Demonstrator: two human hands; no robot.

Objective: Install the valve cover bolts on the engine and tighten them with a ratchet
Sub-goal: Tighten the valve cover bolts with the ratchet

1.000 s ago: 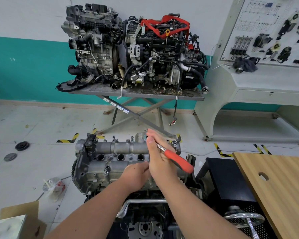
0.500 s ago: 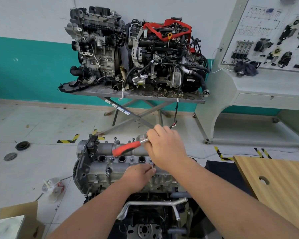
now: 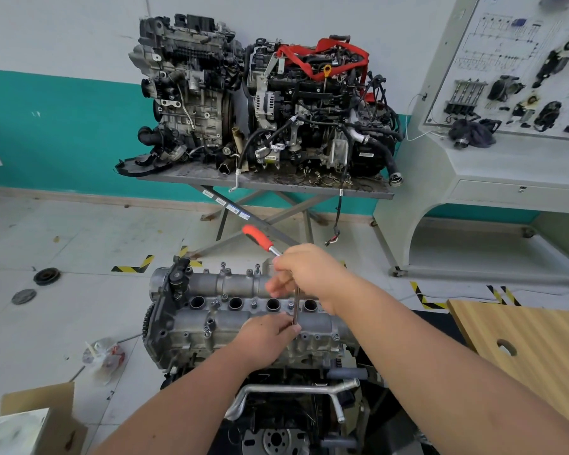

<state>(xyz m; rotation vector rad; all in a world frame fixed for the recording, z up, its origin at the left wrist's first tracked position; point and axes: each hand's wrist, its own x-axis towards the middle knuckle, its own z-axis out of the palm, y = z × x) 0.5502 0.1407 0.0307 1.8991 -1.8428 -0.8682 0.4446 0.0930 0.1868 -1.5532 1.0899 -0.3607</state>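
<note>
Head view, looking down on engine (image 3: 243,320) standing low and central, silver valve cover (image 3: 230,287) uppermost with four round plug wells in a row. Several valve cover bolts (image 3: 223,266) standing upright along far edge of cover, more seated between wells and along near edge. Right hand (image 3: 309,274) above far right part of cover, fingers (image 3: 276,285) curled round head end of ratchet (image 3: 260,239); red handle angled up and away to left, clear of hand, out over floor. Thin metal extension bar (image 3: 297,305) dropping straight down from right hand toward near side of cover. Left hand (image 3: 266,336) resting on near side of cover, fingers pinching lower end of extension bar; tip of bar hidden behind those fingers, so contact with a bolt cannot be told. Both forearms reaching in from bottom of view. Behind, along teal and white wall, grey folding-leg desk (image 3: 276,187) carrying two more engines (image 3: 260,103) side by side, right one draped with red strap. Further right, pale training console with parts board (image 3: 523,77). At right edge, wooden board (image 3: 523,349) with round hole. On floor to left, two dark discs (image 3: 46,275), crumpled plastic wrapper (image 3: 102,356), and cardboard box (image 3: 37,418) in bottom corner.
</note>
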